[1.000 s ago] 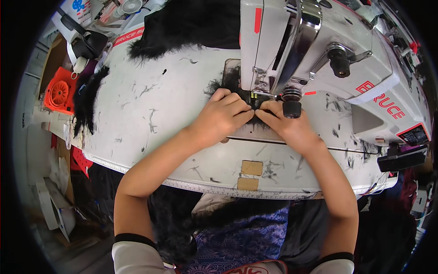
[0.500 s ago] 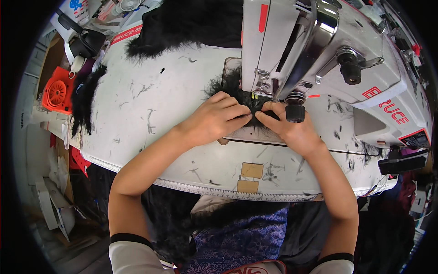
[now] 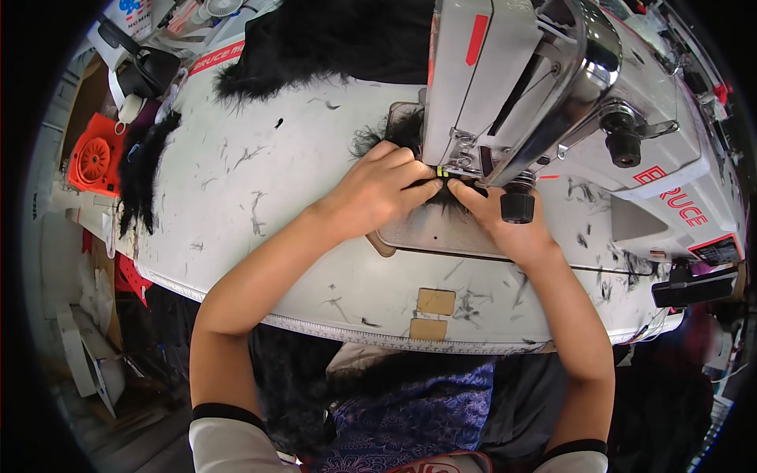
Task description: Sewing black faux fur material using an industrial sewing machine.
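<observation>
A piece of black furry trim [image 3: 408, 130] lies under the head of a white sewing machine [image 3: 461, 87], by the presser foot. My left hand [image 3: 380, 191] grips it from the left, fingers bent and thumb tip close to the needle area. From the right, my right hand [image 3: 511, 225] pinches the trim's near edge, and its outer fingers are partly hidden behind a black knob [image 3: 517, 207]. Only a narrow gap parts the two thumbs. Beneath them is the metal needle plate [image 3: 434, 236]. The needle tip cannot be made out.
Black furry fabric [image 3: 331, 47] lies at the back of the white table [image 3: 213, 181]. Another dark furry strip [image 3: 148, 169] hangs at the left edge near an orange fan-like device [image 3: 96, 160]. Loose fluff is scattered about. A measuring tape [image 3: 331, 333] runs along the front edge.
Both hands have shifted slightly away from me with the trim, closer under the machine head. Less fur shows between and below the thumbs, and more of the needle plate is bare.
</observation>
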`<action>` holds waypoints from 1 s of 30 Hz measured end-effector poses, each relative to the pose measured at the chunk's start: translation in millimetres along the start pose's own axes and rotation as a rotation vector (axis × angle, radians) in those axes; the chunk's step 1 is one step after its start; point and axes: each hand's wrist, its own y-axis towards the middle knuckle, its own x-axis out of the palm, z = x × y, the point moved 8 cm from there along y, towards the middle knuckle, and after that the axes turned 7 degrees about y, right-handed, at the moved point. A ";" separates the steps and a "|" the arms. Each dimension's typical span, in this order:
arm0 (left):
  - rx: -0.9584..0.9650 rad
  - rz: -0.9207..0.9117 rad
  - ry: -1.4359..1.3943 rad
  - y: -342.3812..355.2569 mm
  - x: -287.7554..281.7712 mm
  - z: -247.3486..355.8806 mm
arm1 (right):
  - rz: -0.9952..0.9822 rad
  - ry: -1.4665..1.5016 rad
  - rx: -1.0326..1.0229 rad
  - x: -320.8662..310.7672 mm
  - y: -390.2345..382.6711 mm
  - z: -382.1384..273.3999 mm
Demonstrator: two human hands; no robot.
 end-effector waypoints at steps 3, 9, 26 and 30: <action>-0.013 0.009 -0.006 -0.4 0.9 -3.1 | 0.140 0.002 -0.091 -6.8 2.0 -4.8; -0.042 0.017 -0.045 -1.1 5.5 -8.5 | 0.065 0.009 -0.021 -2.8 2.7 -2.0; -0.108 -0.111 -0.049 -6.3 1.2 -12.0 | 0.029 0.197 0.044 2.1 -5.8 12.2; -0.103 -0.099 -0.050 -6.5 1.5 -14.4 | 0.016 0.164 0.029 0.9 -4.2 9.3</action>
